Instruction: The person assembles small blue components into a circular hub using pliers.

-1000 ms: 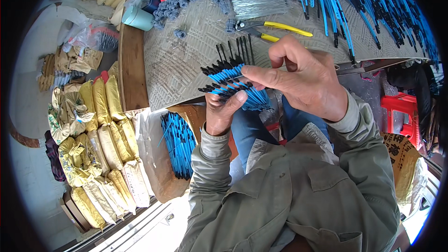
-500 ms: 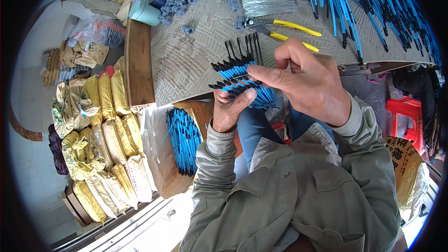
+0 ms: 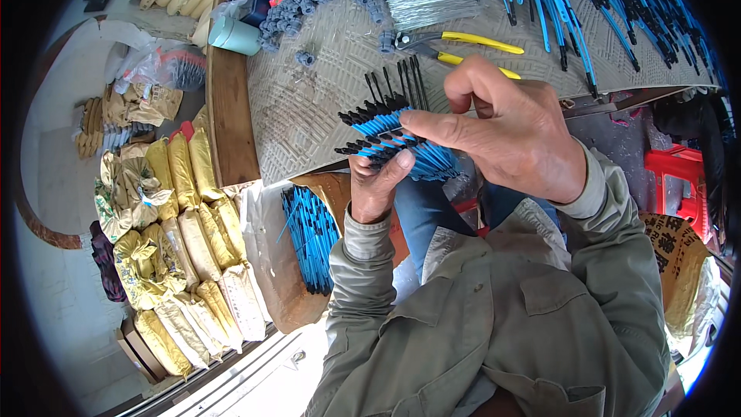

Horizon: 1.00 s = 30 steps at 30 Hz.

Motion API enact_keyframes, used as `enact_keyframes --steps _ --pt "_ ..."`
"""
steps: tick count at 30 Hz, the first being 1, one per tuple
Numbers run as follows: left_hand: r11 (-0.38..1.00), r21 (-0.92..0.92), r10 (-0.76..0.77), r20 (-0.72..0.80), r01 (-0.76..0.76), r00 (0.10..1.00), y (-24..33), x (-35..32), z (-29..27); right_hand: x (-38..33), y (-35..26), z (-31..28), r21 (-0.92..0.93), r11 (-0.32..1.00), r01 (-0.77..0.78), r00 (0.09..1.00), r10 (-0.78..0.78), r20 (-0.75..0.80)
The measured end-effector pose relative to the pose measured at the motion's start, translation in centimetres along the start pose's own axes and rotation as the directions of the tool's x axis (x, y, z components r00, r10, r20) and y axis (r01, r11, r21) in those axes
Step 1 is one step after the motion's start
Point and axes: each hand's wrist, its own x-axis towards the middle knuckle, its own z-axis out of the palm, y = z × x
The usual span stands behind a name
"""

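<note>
Blue rods (image 3: pixel 378 124) in left hand (image 3: pixel 375 188)

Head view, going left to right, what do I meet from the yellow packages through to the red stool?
Stacked yellow packages, blue-and-black strips in an open bag, left hand, right hand, red plastic stool.

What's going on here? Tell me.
A person's left hand grips a bundle of slim blue-and-black plastic strips above the lap, with the right hand at the bundle's side; whether it pinches anything is unclear. Yellow-handled metal pliers lie unheld on the grey patterned table, near thin silvery wires.
</note>
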Motion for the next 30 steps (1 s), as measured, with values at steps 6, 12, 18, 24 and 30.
enact_keyframes --steps 6,12,18,24,30 --pt "1.0 0.021 -0.018 -0.022 0.019 1.0 0.03 -0.18 -0.25 0.03 -0.15 -0.26 0.015 1.0 -0.025 0.999 0.025 0.023" --pt "1.0 0.006 -0.02 -0.044 0.02 0.999 0.01 -0.08 -0.22 0.09 -0.07 -0.52 0.013 1.0 -0.023 0.999 0.023 0.037" --pt "0.998 0.056 -0.009 -0.032 0.011 0.999 0.06 -0.07 0.03 -0.03 0.04 -0.48 0.045 0.996 -0.074 0.996 0.071 0.06" --pt "0.997 0.073 -0.027 -0.06 0.032 0.998 -0.02 -0.1 -0.14 0.26 0.14 -0.65 0.04 0.998 -0.048 0.997 0.046 0.055" --pt "0.993 0.115 -0.007 -0.053 0.013 0.999 0.01 -0.15 -0.42 0.59 0.09 -0.35 0.054 0.998 -0.006 0.998 0.003 0.069"
